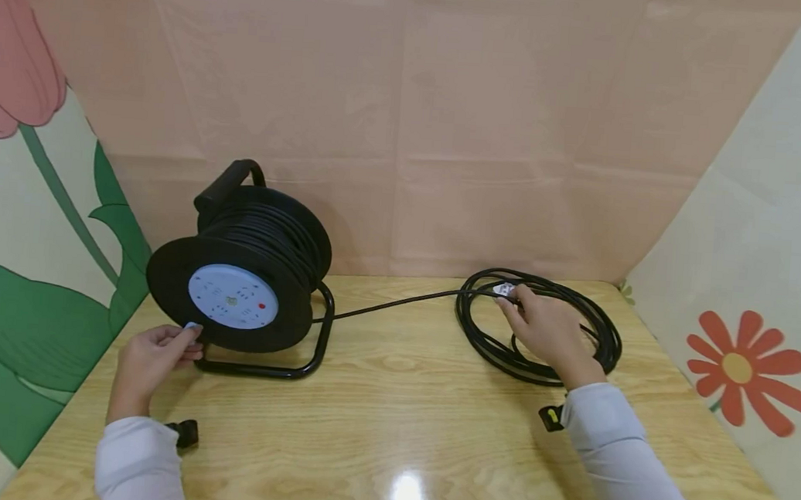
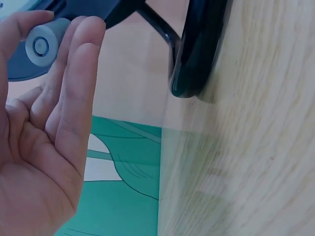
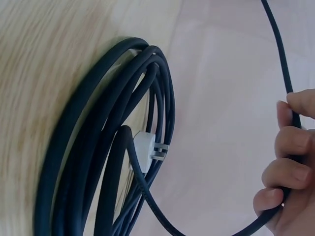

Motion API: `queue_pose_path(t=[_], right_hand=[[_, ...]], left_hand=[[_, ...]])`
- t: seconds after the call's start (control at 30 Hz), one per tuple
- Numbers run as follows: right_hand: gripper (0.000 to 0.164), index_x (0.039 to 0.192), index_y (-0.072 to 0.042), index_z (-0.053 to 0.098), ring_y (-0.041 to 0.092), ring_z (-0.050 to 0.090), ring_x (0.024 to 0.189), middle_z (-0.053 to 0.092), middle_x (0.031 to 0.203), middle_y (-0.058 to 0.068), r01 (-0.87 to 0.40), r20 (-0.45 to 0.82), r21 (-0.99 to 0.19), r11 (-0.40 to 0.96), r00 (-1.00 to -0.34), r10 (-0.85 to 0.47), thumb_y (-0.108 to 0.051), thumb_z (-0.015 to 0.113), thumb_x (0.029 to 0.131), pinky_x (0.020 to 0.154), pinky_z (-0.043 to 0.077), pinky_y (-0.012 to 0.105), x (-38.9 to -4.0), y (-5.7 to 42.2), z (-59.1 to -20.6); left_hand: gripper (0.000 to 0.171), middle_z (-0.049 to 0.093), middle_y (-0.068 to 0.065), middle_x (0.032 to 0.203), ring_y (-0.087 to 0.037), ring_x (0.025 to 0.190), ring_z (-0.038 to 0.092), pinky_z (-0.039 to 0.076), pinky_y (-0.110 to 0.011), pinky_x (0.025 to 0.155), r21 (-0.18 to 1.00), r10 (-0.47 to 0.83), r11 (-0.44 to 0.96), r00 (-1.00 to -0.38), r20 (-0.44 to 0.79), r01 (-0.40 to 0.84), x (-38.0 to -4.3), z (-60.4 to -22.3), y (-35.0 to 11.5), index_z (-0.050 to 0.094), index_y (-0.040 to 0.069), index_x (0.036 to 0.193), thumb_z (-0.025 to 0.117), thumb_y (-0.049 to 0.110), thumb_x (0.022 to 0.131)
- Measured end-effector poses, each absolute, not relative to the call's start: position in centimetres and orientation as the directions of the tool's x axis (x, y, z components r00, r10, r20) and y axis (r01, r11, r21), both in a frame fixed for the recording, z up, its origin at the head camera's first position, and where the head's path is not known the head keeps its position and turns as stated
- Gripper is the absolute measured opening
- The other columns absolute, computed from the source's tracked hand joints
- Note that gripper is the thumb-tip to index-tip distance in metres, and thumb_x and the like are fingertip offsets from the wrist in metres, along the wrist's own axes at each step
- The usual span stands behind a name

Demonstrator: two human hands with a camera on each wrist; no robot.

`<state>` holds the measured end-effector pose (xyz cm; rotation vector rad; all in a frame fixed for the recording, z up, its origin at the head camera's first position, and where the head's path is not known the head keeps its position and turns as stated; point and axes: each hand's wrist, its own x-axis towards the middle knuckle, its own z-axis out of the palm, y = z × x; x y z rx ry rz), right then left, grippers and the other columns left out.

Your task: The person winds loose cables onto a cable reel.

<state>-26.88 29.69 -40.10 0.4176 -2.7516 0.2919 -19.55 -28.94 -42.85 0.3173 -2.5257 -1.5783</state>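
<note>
Creased peach sheeting point(image 1: 395, 126) hangs at twelve o'clock before us, with a painted red flower point(image 1: 737, 368) just past three and a pink tulip point(image 1: 10, 52) near ten. Below lies a wood-grain table point(image 1: 376, 403), glossy at six o'clock.

On it, at nine o'clock, we see a black cable reel point(image 1: 243, 253), leaning on a bent tubular stand point(image 1: 256, 370). Its drum is thick with dark windings laid side by side, and a chunky handle point(image 1: 227, 184) tops it. Towards us it turns a pale bluish disc point(image 1: 226, 292) with clusters of small holes and one red dot point(image 1: 262, 306) near the disc's three o'clock.

Our left hand point(image 1: 156, 353), at the reel's half past seven, pinches a round grey knob point(image 2: 48, 42) between thumb and fingers. From the reel a black cable point(image 1: 397, 304) runs straight towards a loose oval coil point(image 1: 609, 342) at four o'clock. Our right hand point(image 1: 548, 330), above the coil, curls its fingers round the cable. A white plug point(image 3: 144, 150) with grey prongs shows among the coil's loops.
</note>
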Motion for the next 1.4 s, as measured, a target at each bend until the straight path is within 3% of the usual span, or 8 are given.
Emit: queue_pose_path(t=[0.17,0.37,0.47,0.57,1.1,1.4], right_hand=[[0.039,0.102,-0.015,0.059,0.016,0.037,0.045,0.044,0.057,-0.003,-0.318,0.369,-0.149,0.936,-0.896,-0.246,-0.050,0.045,0.105,0.041,0.026,0.031,-26.9,29.4,-40.0],[0.040,0.078,-0.021,0.060,0.014,0.031,0.041,0.035,0.050,-0.008,-0.320,0.469,-0.131,0.938,-0.854,-0.226,-0.056,0.058,0.097,0.039,0.020,0.030,-26.8,28.9,-40.5],[0.043,0.082,-0.020,0.062,0.015,0.035,0.042,0.040,0.052,-0.007,-0.317,0.431,-0.135,0.939,-0.872,-0.232,-0.058,0.053,0.099,0.038,0.023,0.030,-26.8,28.3,-40.5],[0.045,0.086,-0.017,0.060,0.017,0.041,0.046,0.046,0.057,-0.004,-0.289,0.358,-0.159,0.944,-0.908,-0.217,-0.057,0.046,0.102,0.039,0.028,0.032,-26.7,27.7,-40.4],[0.038,0.074,-0.023,0.050,0.016,0.039,0.047,0.040,0.056,-0.005,-0.350,0.401,-0.151,0.924,-0.876,-0.267,-0.049,0.054,0.102,0.042,0.027,0.032,-26.7,26.4,-40.8],[0.032,0.095,-0.022,0.068,0.014,0.042,0.045,0.045,0.055,-0.008,-0.375,0.426,-0.110,0.921,-0.855,-0.297,-0.052,0.057,0.099,0.037,0.029,0.031,-26.6,25.4,-40.8]], left_hand=[[0.050,0.073,-0.004,0.088,-0.012,0.075,0.071,0.060,-0.028,0.072,0.929,-0.288,0.362,-0.957,0.031,-0.079,-19.6,-42.8,-29.0,0.063,-0.010,0.110,0.064,0.039,0.098],[0.032,0.073,0.002,0.075,-0.011,0.068,0.071,0.059,-0.023,0.067,0.990,-0.410,0.132,-0.912,0.003,-0.057,-19.5,-42.2,-28.8,0.067,-0.002,0.098,0.073,0.028,0.093],[0.024,0.073,0.001,0.072,-0.011,0.065,0.070,0.059,-0.022,0.066,0.999,-0.468,-0.035,-0.883,-0.032,-0.018,-19.5,-41.8,-28.6,0.068,0.002,0.090,0.080,0.023,0.088],[0.021,0.073,0.000,0.073,-0.011,0.064,0.071,0.059,-0.022,0.066,0.992,-0.492,-0.117,-0.870,-0.028,0.035,-19.5,-41.5,-28.4,0.068,0.003,0.084,0.082,0.019,0.086],[0.020,0.074,-0.005,0.081,-0.013,0.070,0.072,0.058,-0.023,0.070,0.953,-0.539,-0.278,-0.841,-0.051,0.121,-18.9,-39.8,-28.0,0.075,0.002,0.090,0.083,0.019,0.084],[0.024,0.074,-0.008,0.080,-0.015,0.070,0.072,0.059,-0.023,0.069,0.916,-0.590,-0.346,-0.806,-0.045,0.202,-18.8,-38.7,-27.3,0.076,-0.001,0.093,0.086,0.016,0.080]])
